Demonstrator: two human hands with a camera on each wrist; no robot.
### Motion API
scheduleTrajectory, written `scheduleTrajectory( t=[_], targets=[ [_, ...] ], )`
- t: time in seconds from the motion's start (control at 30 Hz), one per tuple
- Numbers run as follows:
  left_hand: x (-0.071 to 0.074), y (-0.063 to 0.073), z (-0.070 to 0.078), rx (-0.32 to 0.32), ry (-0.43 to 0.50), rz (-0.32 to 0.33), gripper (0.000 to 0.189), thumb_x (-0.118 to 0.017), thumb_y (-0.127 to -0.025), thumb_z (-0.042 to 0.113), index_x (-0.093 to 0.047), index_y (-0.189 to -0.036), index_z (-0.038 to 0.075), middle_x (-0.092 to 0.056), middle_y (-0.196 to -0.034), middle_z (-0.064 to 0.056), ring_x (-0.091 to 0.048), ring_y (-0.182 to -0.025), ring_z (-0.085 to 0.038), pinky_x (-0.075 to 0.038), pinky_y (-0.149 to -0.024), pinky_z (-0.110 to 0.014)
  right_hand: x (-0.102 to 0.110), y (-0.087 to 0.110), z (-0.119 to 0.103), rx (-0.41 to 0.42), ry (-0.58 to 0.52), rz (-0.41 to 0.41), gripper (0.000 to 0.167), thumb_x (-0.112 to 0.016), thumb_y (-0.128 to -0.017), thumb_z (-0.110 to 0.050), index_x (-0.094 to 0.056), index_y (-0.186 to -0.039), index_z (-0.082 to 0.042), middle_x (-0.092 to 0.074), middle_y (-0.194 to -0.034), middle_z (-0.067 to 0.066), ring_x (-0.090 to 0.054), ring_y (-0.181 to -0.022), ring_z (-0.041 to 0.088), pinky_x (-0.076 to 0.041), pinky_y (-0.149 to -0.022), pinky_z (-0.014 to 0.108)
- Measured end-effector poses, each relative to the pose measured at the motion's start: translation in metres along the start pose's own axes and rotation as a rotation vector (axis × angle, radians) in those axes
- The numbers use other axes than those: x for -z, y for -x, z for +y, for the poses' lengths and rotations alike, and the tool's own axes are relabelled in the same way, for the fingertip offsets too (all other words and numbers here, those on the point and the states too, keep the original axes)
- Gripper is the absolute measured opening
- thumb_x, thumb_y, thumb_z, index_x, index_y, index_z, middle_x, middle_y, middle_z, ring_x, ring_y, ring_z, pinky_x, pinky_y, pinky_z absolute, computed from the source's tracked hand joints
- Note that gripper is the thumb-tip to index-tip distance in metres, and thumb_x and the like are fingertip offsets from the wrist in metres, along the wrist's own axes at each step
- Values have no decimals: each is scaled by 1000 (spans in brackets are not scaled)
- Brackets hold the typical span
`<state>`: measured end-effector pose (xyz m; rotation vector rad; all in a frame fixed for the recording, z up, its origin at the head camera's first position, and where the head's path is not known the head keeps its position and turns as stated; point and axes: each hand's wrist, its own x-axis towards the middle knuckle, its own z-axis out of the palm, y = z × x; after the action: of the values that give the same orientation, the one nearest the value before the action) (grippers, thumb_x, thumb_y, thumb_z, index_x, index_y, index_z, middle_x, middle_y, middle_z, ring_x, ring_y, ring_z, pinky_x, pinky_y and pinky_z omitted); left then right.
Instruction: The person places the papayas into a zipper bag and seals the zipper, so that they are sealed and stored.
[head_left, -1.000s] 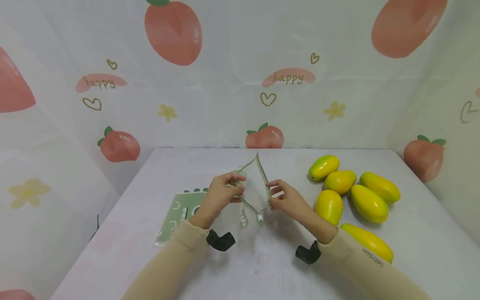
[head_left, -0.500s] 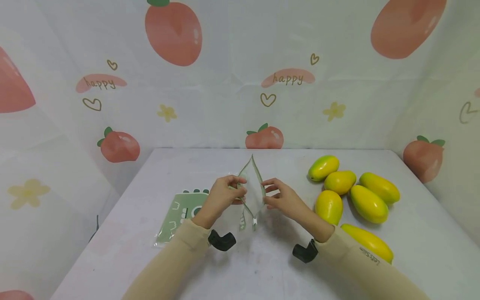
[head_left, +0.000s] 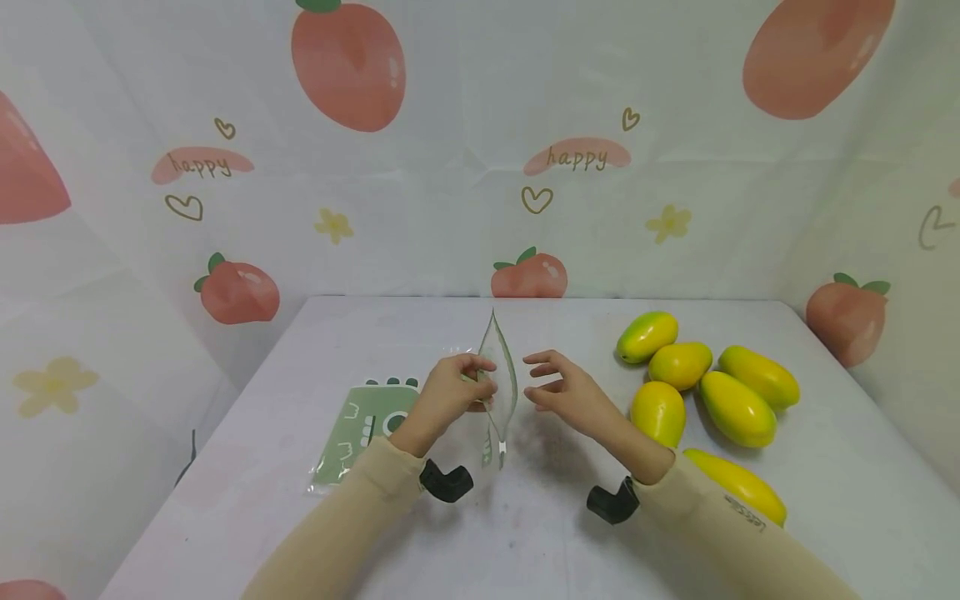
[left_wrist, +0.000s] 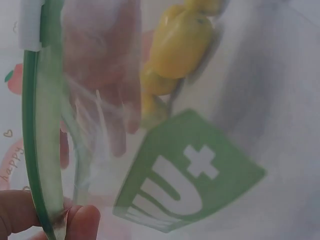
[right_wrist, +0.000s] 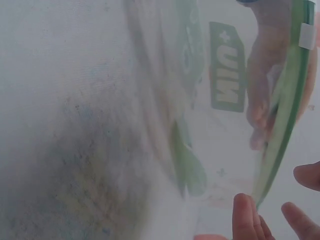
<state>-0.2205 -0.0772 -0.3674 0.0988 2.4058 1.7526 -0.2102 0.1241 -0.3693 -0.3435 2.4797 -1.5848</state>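
A clear plastic zip bag (head_left: 508, 387) with green zip edges stands upright in the middle of the head view, its mouth parted. My left hand (head_left: 452, 393) pinches its left edge between thumb and fingers; the left wrist view shows that grip at the green strip (left_wrist: 31, 125). A white slider (right_wrist: 307, 36) sits on the zip, and a green printed label (left_wrist: 187, 175) shows through the film. My right hand (head_left: 576, 398) is a little to the right of the bag, its fingers loosely bent and apart from the edge in the head view.
Several yellow-green mangoes (head_left: 738, 408) lie on the right of the white table (head_left: 540, 550). On the left, a flat green printed pouch (head_left: 341, 442) in clear film lies partly behind the left hand. A black mount (head_left: 446, 482) sits at each wrist.
The bag's right edge has come away from my right hand and swung left, narrowing its mouth. My left hand keeps its pinch with little movement.
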Motion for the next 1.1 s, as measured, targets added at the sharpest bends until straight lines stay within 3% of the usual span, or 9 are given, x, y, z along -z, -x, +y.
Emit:
scheduleTrajectory(
  t=[0.37,0.7,0.8,1.1],
  targets=[
    [-2,-1,-2,-8,-11,-18,27,-68,-82,2,-67,-109,-1,-48,-85,-5,-66,-65,-13,-61,-67,-31,24,10,-5,37,12,24,45,-61,-94,-15,-47,-136,-7,-52,-133,23,-65,-106,31,-58,-85,35],
    [-5,1,-3,-22,-34,-17,26,-70,-81,0,-67,-107,1,-48,-85,-4,-66,-63,-13,-61,-66,-30,60,26,-10,35,-25,84,49,-61,-95,-21,-43,-139,-8,-49,-135,21,-61,-113,35,-56,-90,38],
    [-5,0,-3,-25,-38,-22,29,-70,-80,0,-66,-109,0,-48,-84,-4,-66,-64,-12,-60,-66,-30,73,34,-12,47,-6,109,51,-60,-96,-24,-42,-140,-8,-49,-135,22,-61,-114,34,-56,-89,33],
    [-5,1,-3,-28,-52,-19,28,-71,-80,1,-67,-108,0,-47,-82,-4,-66,-63,-11,-60,-65,-29,106,55,-9,120,-8,187,47,-59,-97,-25,-45,-137,-6,-51,-129,13,-62,-98,1,-54,-82,16]
  ],
)
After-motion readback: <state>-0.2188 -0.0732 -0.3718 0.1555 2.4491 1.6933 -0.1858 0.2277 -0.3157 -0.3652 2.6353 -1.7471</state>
